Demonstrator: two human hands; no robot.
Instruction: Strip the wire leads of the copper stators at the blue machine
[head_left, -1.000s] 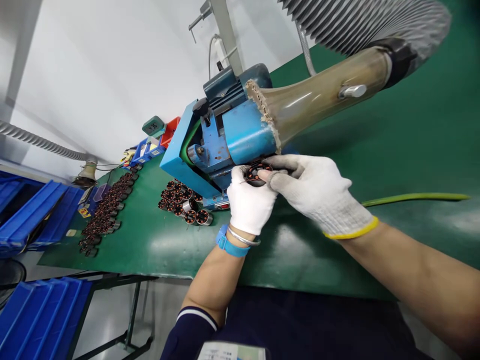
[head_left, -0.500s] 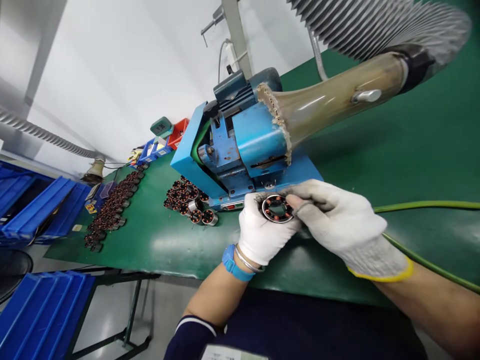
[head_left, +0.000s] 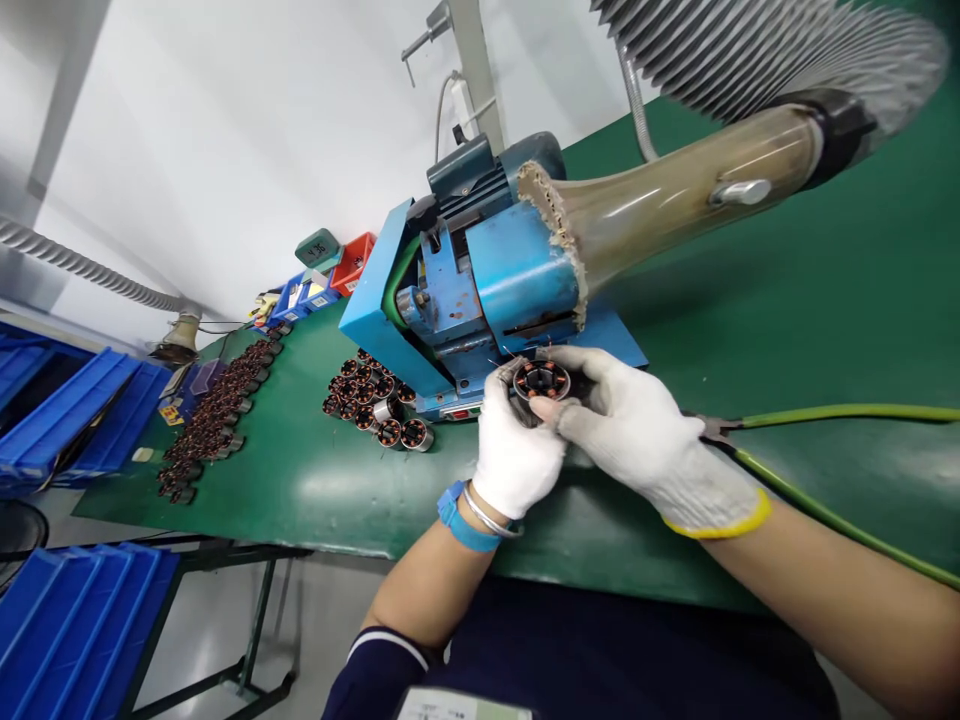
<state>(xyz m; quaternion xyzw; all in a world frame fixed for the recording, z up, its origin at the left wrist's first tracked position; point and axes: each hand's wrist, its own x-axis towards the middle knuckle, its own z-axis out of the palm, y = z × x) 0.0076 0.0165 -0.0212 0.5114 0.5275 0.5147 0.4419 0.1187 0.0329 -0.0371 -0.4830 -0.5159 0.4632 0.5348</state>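
Both hands wear white knit gloves and hold one small round motor stator (head_left: pixel 541 380) with copper windings, just in front of the blue bench machine (head_left: pixel 480 290). My left hand (head_left: pixel 516 450) grips the stator from below and the left. Fingers of my right hand (head_left: pixel 637 425) close on its right side and top. The stator's open face points up at the camera. It sits a little below the slot in the machine's blue housing.
A clear extraction funnel (head_left: pixel 675 200) on a ribbed hose hangs over the machine. A cluster of stators (head_left: pixel 371 400) lies left of it, and a long row of them (head_left: pixel 217 410) further left. Green-handled pliers (head_left: pixel 825 420) lie at right. Blue bins (head_left: pixel 67 420) stand at left.
The stator was up at the machine's slot, was drawn back toward me with its face turned up, and now sits raised again closer to the machine, still in both hands.
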